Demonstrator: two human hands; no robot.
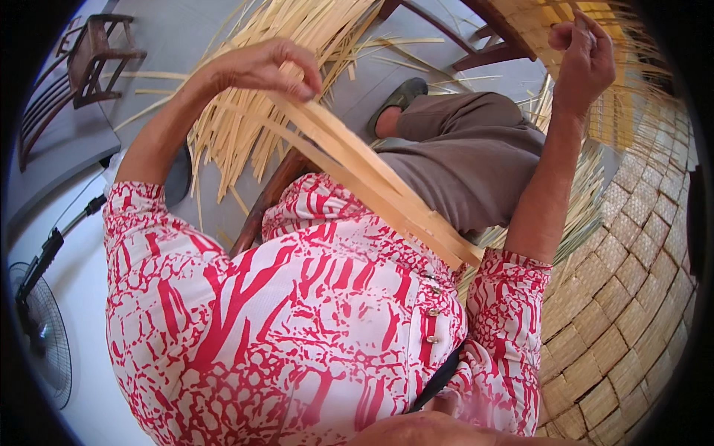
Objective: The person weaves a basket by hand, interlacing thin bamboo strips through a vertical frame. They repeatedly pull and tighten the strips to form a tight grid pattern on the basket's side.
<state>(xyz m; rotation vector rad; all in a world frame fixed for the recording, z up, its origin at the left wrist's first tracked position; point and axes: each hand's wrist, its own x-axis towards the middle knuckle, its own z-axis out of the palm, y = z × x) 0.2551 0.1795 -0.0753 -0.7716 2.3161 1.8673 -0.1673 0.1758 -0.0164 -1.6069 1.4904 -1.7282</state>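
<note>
My left hand (277,68) is closed around a few long, flat, pale bamboo strips (364,175). From that hand they slant down to the right across my lap, their ends lying near my right elbow. My right hand (585,63) is raised at the upper right with its fingers pinched together. What sits between those fingertips, if anything, is too small to make out. Close beside it is an open lattice of woven strips (621,104), with loose ends sticking out along its edge.
A large, tightly woven bamboo surface (617,297) curves down the right side. Many loose strips (238,141) lie heaped on the grey floor at my left. Beyond stand a wooden chair (93,63) and dark wooden legs (494,33). A fan (44,327) is at the far left.
</note>
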